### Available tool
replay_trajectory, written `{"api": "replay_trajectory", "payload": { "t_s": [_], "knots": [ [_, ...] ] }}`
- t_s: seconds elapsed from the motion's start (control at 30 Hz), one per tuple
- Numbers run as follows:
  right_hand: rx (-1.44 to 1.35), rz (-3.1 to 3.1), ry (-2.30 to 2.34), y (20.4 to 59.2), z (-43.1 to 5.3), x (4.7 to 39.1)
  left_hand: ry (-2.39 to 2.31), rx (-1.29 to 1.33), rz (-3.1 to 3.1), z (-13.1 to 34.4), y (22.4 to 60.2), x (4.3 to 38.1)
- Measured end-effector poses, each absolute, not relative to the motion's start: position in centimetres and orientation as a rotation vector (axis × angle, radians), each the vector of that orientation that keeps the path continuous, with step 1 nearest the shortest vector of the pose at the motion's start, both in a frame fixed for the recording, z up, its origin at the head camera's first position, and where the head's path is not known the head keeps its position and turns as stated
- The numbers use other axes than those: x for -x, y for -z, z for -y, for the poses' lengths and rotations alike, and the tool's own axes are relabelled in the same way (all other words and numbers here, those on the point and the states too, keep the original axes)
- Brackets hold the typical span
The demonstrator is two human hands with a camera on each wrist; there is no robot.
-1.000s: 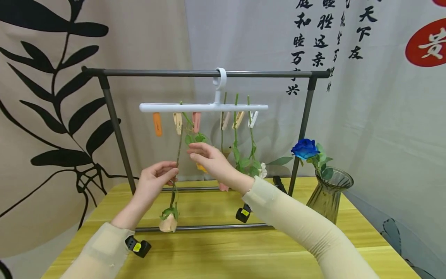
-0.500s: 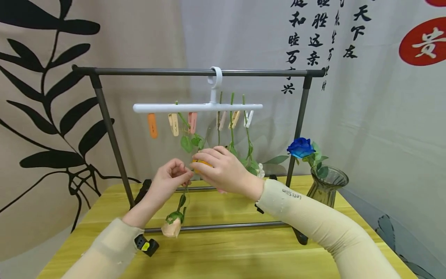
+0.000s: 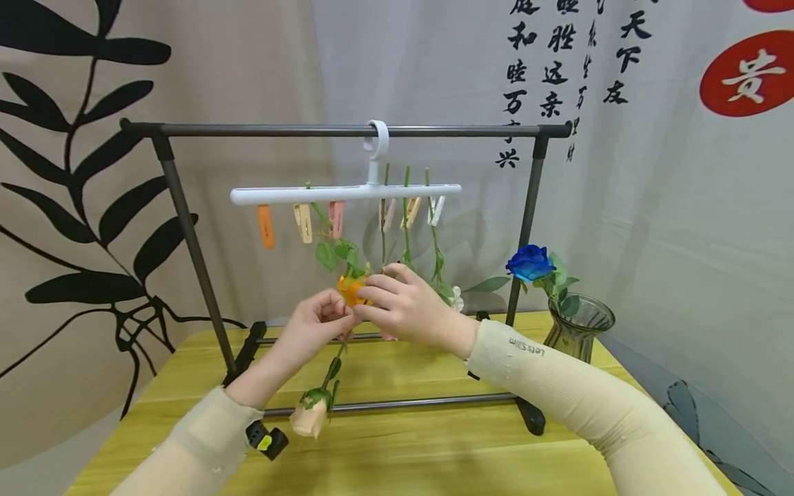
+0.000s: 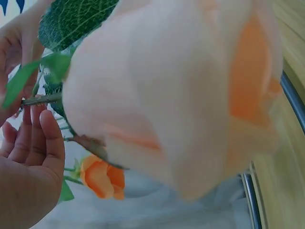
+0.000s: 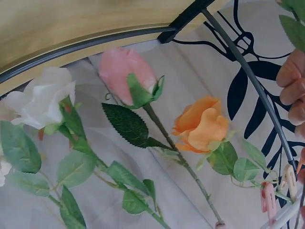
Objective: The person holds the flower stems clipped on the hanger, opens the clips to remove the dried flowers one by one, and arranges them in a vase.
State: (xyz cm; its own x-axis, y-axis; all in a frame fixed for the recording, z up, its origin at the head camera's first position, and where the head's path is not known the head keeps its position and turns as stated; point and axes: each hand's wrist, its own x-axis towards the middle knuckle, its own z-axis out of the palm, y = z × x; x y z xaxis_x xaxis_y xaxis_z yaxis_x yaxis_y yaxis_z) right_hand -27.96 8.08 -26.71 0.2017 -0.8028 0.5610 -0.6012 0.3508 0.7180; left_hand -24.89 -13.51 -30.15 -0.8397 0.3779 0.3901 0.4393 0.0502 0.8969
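Observation:
Below the hanger, both hands meet on the stem of a peach rose (image 3: 309, 417), whose bloom hangs downward. My left hand (image 3: 319, 320) pinches the stem between thumb and fingers. Against its fingertips, my right hand (image 3: 415, 303) bends its fingers round the same stem; from the left wrist view, both sets of fingertips sit at the stem (image 4: 45, 99). Just behind them hangs an orange rose (image 3: 351, 289). A white hanger (image 3: 298, 195) carries several clips, among them a free orange clip (image 3: 265, 226) and a cream clip (image 3: 303, 222).
A dark metal rack (image 3: 260, 131) bears the hanger. In the right wrist view, a pink rose (image 5: 126, 76) and a white rose (image 5: 45, 98) also hang upside down. At right, a glass vase (image 3: 573, 337) holds a blue rose (image 3: 530, 263). The wooden table (image 3: 403, 455) lies beneath.
The left hand has moved right with the peach rose, its stem leaving the cream clip's side. The right hand has come down to the left hand's fingertips, uncovering the orange rose.

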Motion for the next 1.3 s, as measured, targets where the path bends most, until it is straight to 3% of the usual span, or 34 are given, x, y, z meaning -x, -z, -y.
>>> {"api": "replay_trajectory", "payload": {
  "t_s": [0.23, 0.7, 1.3],
  "knots": [
    [-1.335, 1.462, 0.188, 26.6, -9.7, 27.8, 1.892, 0.841, 2.287, 13.5, 29.6, 25.3],
    [-1.149, 1.569, -0.210, 24.7, -17.5, 26.4, 1.872, 0.319, 1.933, 14.7, 27.9, 30.4],
    [-0.634, 1.725, -0.617, 23.8, -27.0, 24.5, 2.153, 0.320, 1.760, 12.9, 25.9, 33.3]
  ]
}}
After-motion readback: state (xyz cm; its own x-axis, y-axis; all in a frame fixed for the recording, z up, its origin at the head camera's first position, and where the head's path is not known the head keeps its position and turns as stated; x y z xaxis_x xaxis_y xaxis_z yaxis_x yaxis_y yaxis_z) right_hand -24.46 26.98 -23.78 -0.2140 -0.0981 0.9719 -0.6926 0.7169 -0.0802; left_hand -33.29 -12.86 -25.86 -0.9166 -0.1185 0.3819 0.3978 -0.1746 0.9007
